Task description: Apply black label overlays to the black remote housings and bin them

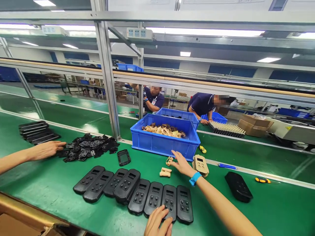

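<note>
At the bottom centre my left hand [158, 223] lies over the lower ends of the black remote-control housings [169, 200], its fingers slightly bent and apart. Several such housings lie in a row, with windows and round buttons or studs. My right hand [182, 165], wearing a blue wristband [195, 179], is open, its fingertips beside a small tan plastic part [169, 160]. Similar tan parts [165, 172] lie just below it. To the right of this hand stands a stack of tan, remote-shaped plates [200, 165]. Behind it is a blue bin [164, 147] holding tan and brown pieces.
A co-worker's hand [48, 150] reaches from the left to a pile of black parts [90, 146]. Near it lie black trays [38, 131] and a black frame [123, 157]. Rightward are a black shell [238, 186], blue cutter [227, 166] and screwdriver [263, 180]. Two people work beyond.
</note>
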`<act>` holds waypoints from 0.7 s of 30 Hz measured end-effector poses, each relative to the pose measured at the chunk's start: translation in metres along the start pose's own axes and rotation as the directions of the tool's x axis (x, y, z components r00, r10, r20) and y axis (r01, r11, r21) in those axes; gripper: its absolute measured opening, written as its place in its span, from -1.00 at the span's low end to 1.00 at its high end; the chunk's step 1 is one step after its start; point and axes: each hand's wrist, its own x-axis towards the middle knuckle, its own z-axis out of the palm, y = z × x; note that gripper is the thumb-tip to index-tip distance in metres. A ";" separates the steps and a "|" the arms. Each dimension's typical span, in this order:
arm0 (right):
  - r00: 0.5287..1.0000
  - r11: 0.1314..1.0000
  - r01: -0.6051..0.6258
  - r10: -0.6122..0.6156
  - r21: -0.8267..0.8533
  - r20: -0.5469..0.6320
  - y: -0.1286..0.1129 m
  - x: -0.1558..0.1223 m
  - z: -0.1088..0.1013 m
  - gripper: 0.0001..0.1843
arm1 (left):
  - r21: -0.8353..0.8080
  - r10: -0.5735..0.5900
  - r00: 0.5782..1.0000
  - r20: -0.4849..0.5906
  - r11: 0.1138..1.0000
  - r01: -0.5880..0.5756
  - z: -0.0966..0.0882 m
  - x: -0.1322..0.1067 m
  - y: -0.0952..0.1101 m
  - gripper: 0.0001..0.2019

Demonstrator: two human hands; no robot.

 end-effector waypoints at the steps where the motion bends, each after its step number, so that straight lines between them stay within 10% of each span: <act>1: 0.998 1.000 -0.025 0.026 0.013 -0.059 0.002 -0.003 -0.007 -0.52 | -0.008 -0.004 1.000 0.021 1.000 0.004 -0.002 0.000 -0.001 -0.77; 11: 0.961 0.968 -0.245 0.235 -0.053 -0.146 0.056 -0.084 -0.048 -0.71 | 0.008 0.106 0.971 0.212 0.994 -0.110 -0.018 0.004 -0.009 -0.76; 18: 0.950 0.949 -0.200 0.249 0.246 -0.188 0.053 -0.108 -0.060 -0.70 | -0.057 0.043 0.960 0.277 0.998 -0.028 -0.025 0.018 -0.014 -0.76; 21: 0.922 0.871 -0.175 0.308 0.458 -0.233 0.031 -0.117 -0.067 -0.69 | -0.209 -0.139 0.931 0.339 0.953 0.218 -0.026 0.043 -0.012 -0.65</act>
